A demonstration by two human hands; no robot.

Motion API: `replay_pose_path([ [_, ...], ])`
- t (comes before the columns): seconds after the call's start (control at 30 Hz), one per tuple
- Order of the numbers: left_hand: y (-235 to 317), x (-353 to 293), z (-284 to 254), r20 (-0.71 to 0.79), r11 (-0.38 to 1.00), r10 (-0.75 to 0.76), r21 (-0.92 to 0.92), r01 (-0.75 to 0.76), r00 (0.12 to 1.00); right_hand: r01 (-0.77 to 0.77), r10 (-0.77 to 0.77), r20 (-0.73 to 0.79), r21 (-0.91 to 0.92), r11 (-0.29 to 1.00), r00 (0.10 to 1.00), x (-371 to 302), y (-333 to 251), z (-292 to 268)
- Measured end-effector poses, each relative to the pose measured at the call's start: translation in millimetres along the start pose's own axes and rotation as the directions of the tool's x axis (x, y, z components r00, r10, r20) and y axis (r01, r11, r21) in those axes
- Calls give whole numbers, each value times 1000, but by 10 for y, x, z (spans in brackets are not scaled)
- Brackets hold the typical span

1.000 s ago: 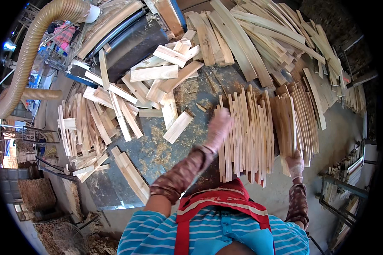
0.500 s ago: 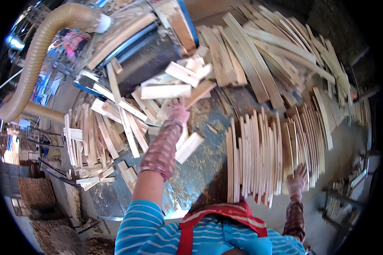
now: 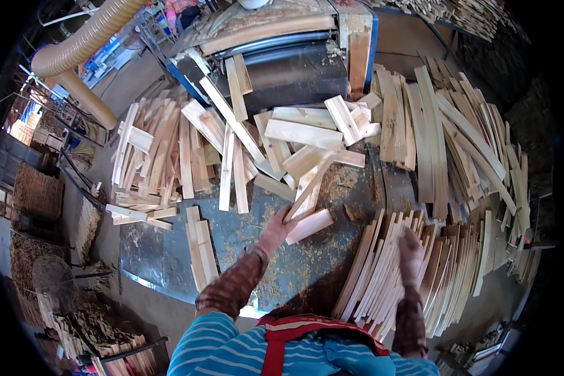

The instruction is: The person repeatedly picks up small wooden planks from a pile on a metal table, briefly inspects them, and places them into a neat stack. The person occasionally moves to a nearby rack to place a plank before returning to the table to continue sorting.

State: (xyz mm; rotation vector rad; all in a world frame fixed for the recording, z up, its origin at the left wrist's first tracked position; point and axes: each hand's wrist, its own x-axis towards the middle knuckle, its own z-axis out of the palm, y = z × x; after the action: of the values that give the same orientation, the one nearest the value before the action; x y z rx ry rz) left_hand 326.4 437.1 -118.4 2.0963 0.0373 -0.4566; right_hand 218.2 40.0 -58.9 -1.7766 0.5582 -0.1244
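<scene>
My left hand (image 3: 274, 230) grips the near end of a wooden board (image 3: 314, 183), whose far end slants up over the loose pile of short boards (image 3: 304, 133) in the middle of the table. A pale short board (image 3: 310, 226) lies just right of my fingers. On the right, my right hand (image 3: 411, 257) is above or against a row of thin wooden slats (image 3: 373, 266) packed side by side. Motion smears its fingers, so I cannot make out whether they hold a slat.
Beyond the pile stands a blue-framed machine with a dark roller bed (image 3: 288, 78). Stacked boards (image 3: 160, 147) lie at the left and long planks (image 3: 429, 144) at the far right. Shavings litter the metal table (image 3: 163, 250). A ribbed hose (image 3: 88, 47) hangs upper left.
My left hand has come back toward me from the pile, now with a board in it. My right hand has moved left and away from me across the slats. The view has shifted.
</scene>
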Motion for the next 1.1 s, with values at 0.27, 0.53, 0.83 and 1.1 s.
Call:
replay_pose_path([
  [0.27, 401, -717, 609, 19, 999, 29, -27, -29, 999, -371, 343, 152, 244, 896, 927, -63, -42, 2542],
  [0.53, 1089, 1457, -567, -90, 822, 346, 508, -255, 934, -439, 379, 222, 428, 790, 898, -1, 366, 2070],
  [0.83, 768, 2462, -772, 70, 331, 607, 883, -332, 792, -108, 114, 15, 461, 881, 993, 594, 9, 2016],
  [1.1, 604, 558, -648, -86, 964, 118, 251, -93, 989, -369, 248, 287, 523, 768, 925, 192, -231, 2004],
])
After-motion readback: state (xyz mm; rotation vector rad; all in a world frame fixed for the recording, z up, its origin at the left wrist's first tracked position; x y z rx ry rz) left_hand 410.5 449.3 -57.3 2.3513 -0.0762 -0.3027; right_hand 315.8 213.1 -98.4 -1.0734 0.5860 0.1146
